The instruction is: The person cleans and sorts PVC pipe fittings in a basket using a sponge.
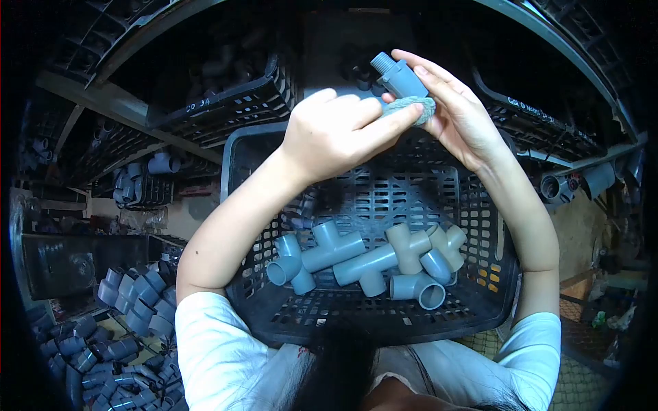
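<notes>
My right hand [460,113] is closed around a grey plastic threaded pipe adapter [404,81], its threaded end pointing up and to the left. With closed fingers my left hand [336,130] grips a bunched grey-green cloth [426,108] and presses it against the adapter's lower end. Part of the cloth is hidden by the fingers. Below both hands is a black plastic crate [288,329] holding several grey pipe fittings, including a tee [332,248], a longer tee fitting [367,264] and an elbow [418,291].
Black crates of fittings stand on shelves at the left [212,103] and right [548,116]. A large heap of grey pipe fittings [116,363] lies at the lower left. A metal shelf edge [171,24] curves across the top left.
</notes>
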`<move>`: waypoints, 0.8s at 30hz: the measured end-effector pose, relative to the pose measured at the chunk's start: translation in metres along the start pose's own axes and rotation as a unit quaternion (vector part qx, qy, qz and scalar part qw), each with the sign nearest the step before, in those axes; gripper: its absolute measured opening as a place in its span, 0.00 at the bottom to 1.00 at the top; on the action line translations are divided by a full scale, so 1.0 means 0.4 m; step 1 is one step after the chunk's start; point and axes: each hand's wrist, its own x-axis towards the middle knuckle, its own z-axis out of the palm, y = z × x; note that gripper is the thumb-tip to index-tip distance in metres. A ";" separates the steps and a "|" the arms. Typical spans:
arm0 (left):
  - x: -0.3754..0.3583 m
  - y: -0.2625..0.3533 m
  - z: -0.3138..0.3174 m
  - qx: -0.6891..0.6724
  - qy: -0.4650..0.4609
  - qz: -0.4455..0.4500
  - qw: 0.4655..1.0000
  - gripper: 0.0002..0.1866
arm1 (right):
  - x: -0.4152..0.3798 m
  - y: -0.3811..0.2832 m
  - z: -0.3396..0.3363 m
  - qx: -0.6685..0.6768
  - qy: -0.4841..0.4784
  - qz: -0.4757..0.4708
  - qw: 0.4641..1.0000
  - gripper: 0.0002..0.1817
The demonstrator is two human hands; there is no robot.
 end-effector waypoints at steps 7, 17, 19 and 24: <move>-0.020 -0.054 0.023 -0.001 0.044 -0.016 0.999 0.26 | 0.012 0.025 -0.016 -0.009 0.019 0.020 1.000 0.24; -0.029 -0.052 0.030 -0.021 0.012 -0.019 1.000 0.27 | 0.007 0.022 -0.008 -0.047 0.026 0.035 0.998 0.25; -0.018 -0.020 0.021 -0.014 -0.002 0.033 0.999 0.27 | 0.002 0.015 0.000 -0.068 0.036 0.035 0.996 0.25; -0.017 -0.065 0.018 0.008 0.035 -0.057 0.998 0.26 | 0.003 0.003 -0.016 -0.012 0.002 0.034 0.999 0.25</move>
